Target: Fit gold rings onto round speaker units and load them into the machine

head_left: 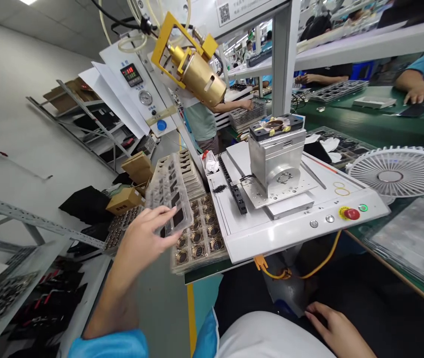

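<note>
The left hand (148, 234) is pinching a tilted, rectangular, clear-plastic tray (170, 191) by its near edge; dark pieces (178, 216) are showing inside.

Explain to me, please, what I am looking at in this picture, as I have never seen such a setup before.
Gladly. There is no robot here: this one picture comes from a camera worn on a person's head, looking forward and down at their own bare hands.

The left hand holds a clear plastic tray, tilted, near a tray of round, gold-rimmed parts. The right hand is low, by the person's lap, with nothing visible in it.

The white machine base ahead carries a metal block with a dark piece on top, and a red button at its front. A gold-coloured cylinder hangs above. To the right is a white fan; beyond it, a co-worker's hand rests on the green bench.
</note>
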The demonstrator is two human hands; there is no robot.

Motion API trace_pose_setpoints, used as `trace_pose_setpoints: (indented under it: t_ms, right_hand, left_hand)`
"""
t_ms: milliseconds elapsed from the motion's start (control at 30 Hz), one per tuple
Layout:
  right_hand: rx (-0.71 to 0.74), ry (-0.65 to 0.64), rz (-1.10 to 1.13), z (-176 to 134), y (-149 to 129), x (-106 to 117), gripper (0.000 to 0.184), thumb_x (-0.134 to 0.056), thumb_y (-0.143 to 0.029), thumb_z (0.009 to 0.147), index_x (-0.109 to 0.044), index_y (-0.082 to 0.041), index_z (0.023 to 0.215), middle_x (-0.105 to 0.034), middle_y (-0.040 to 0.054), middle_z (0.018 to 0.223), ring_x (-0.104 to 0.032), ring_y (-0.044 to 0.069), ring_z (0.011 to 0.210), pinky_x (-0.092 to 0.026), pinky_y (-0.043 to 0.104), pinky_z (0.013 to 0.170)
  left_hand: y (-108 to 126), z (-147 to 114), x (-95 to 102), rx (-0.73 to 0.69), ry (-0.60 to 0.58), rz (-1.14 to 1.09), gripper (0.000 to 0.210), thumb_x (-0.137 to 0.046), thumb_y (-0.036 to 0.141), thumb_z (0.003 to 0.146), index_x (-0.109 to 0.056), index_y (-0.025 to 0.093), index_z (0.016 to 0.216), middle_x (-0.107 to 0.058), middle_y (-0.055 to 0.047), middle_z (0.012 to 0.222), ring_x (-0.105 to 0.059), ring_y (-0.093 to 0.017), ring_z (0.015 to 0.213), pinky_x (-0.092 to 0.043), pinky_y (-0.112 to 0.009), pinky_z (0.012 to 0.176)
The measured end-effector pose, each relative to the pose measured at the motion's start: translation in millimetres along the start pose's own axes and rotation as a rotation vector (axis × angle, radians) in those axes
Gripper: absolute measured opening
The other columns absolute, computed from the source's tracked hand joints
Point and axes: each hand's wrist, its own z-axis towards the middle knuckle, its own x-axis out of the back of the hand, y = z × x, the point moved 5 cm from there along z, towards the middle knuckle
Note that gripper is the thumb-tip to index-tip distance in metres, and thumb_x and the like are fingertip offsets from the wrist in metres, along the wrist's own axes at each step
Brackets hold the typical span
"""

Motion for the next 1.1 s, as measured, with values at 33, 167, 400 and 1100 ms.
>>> trace_pose_setpoints:
  t_ms: [33,167,400,1100]
  right_hand:
    - [-0.002,-0.001,0.001,0.2,0.7,0.0,0.037,-0.056,-0.058,0.085,-0.077,-0.028,0.08,-0.079,0.0086,0.088,-0.076,0.034,0.086,-0.06,0.037,0.075]
    - [-0.001,-0.003,-0.008,2.3,4.4,-0.9,0.037,-0.056,-0.057,0.085,-0.078,-0.027,0.082,-0.08,0.0088,0.091,-0.077,0.033,0.088,-0.06,0.037,0.077]
    - [0.018,-0.006,0.01,10.7,5.0,-4.3,0.039,-0.057,-0.059,0.084,-0.077,-0.027,0.078,-0.08,0.0097,0.089,-0.077,0.034,0.087,-0.06,0.036,0.076]
    - [-0.015,0.026,0.075,33.3,-6.3,19.6,0.045,-0.057,-0.065,0.073,-0.076,-0.025,0.067,-0.077,0.0086,0.075,-0.075,0.031,0.074,-0.06,0.034,0.069]
  left_hand:
    - [-5.5,6.2,-1.2,0.014,-0.029,0.068,0.047,-0.073,0.048,0.085,-0.074,0.035,0.13,-0.078,-0.005,0.119,-0.07,-0.032,0.092,-0.058,-0.044,0.082]
    - [-55.8,66.0,-24.3,0.099,-0.244,0.281,0.055,-0.077,0.048,0.079,-0.075,0.026,0.13,-0.078,-0.012,0.116,-0.068,-0.041,0.107,-0.057,-0.05,0.09]
    - [-131.6,176.5,-105.2,0.18,-0.459,0.192,0.069,-0.072,0.062,0.081,-0.068,0.023,0.138,-0.065,-0.01,0.149,-0.055,-0.036,0.141,-0.045,-0.043,0.117]
    - [-136.0,173.4,-156.7,0.278,-0.385,0.118,0.079,-0.039,0.072,0.098,-0.046,0.019,0.156,-0.042,-0.014,0.167,-0.042,-0.035,0.153,-0.027,-0.047,0.127]
